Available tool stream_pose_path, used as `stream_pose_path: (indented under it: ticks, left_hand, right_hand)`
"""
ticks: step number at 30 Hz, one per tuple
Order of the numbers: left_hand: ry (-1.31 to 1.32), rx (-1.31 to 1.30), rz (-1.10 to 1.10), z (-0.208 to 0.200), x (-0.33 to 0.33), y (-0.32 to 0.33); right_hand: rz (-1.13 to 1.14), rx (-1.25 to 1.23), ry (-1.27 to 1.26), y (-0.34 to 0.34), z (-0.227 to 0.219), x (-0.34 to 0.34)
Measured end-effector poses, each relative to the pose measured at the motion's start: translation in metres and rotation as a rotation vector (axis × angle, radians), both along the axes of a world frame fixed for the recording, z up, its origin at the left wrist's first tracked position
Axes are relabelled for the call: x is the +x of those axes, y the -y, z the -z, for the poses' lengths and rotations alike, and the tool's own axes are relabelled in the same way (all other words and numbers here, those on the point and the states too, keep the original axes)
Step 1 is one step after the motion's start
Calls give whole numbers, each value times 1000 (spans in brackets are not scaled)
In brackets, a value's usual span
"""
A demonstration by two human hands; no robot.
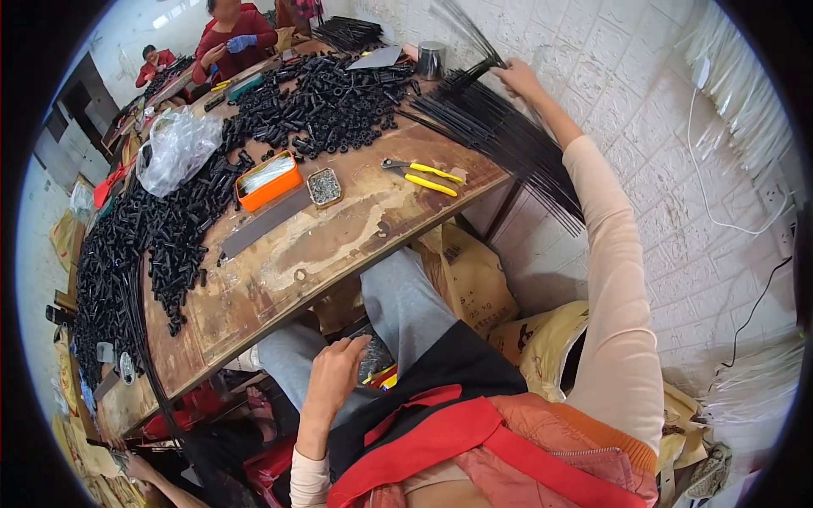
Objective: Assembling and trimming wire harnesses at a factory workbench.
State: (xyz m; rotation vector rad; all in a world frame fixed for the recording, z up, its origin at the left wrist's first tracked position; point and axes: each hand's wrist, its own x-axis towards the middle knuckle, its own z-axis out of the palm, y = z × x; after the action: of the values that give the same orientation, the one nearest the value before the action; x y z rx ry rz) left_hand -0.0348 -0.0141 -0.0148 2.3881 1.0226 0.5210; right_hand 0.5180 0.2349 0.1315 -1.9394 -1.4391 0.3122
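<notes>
My right arm is stretched out to the far right corner of the table. There my right hand (518,80) is closed on the ends of several thin black rods (467,32), which fan up against the wall. Under it lies a thick pile of similar black rods (508,131), jutting past the table's edge. My left hand (337,372) hovers above my lap, its fingers loosely bent and slightly apart, with nothing visible in them. Yellow-handled cutting pliers (430,176) lie on the tabletop (339,241) between my hands and the rods.
Heaps of small black tubular parts (318,97) cover the table's far and left sides. Near them are a clear plastic bag (179,151), an orange box (268,180), a small tray of metal bits (324,187) and a metal can (431,59). Co-workers (237,38) sit beyond; another person's hand (135,466) shows lower left.
</notes>
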Motion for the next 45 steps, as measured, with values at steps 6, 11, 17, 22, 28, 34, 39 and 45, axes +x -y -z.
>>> stream_pose_path:
  ticks: [6,11,17,22,28,34,39,45]
  left_hand:
    - [14,-18,60,-30,6,-9]
    - [382,20,81,-96,18,-35]
    - [923,-389,-119,-141,65,-82]
    - [1169,-702,-148,-142,9,-36]
    - [1063,-629,-254,-122,-17,-6]
    - [1194,-912,-140,-115,-36,-2]
    - [1204,-888,-37,-155,-43,-21]
    - [1229,-845,-101,-145,-29,-8]
  right_hand:
    - [-335,85,-472,3,-73,-90]
    - [-638,152,-965,36,-89,-206]
    - [-783,278,-1249,72,-68,-347]
    - [-1004,-198,-884,108,-82,-375]
    - [-1040,80,-965,50,-86,-373]
    - [-1217,-79,-1160,73,-93,-427]
    - [-1341,-299,-1132,96,-82,-420]
    - [-1389,-280,-1054,126,-77,-414]
